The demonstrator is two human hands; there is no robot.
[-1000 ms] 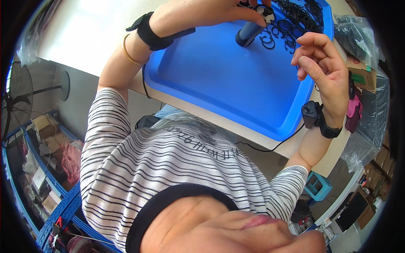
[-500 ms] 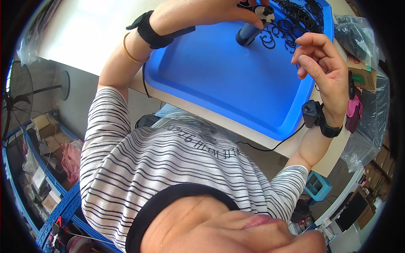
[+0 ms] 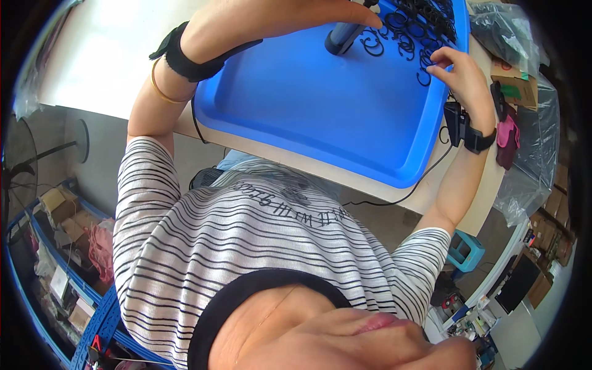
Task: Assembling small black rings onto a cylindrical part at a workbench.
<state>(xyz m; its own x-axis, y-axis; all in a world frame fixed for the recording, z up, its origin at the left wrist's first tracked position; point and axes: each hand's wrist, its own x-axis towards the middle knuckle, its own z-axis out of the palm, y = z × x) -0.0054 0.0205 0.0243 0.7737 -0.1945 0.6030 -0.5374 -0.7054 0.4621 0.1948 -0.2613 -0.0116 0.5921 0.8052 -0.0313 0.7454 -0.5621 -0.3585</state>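
Note:
At the top of the view my left hand is wrapped about the upper part of a grey cylinder with a black foot; the thumb lies across it. The other fingers are cut off by the picture's edge. The cylinder stands slightly tilted in a blue tray. My right hand is over the tray's right side, thumb and forefinger curved towards each other with a small gap. Black C-shaped rings lie right at those fingertips. More loose rings are spread beside the cylinder.
A dense pile of black rings fills the tray's far right corner. One ring lies on the table outside the tray. A black cable runs to my right wrist. Clear plastic wrap and a cardboard box are at the right.
My right hand has reached down to the rings, its thumb and forefinger drawing nearer each other. The view has shifted, so the tray, cylinder and left hand appear higher and further left.

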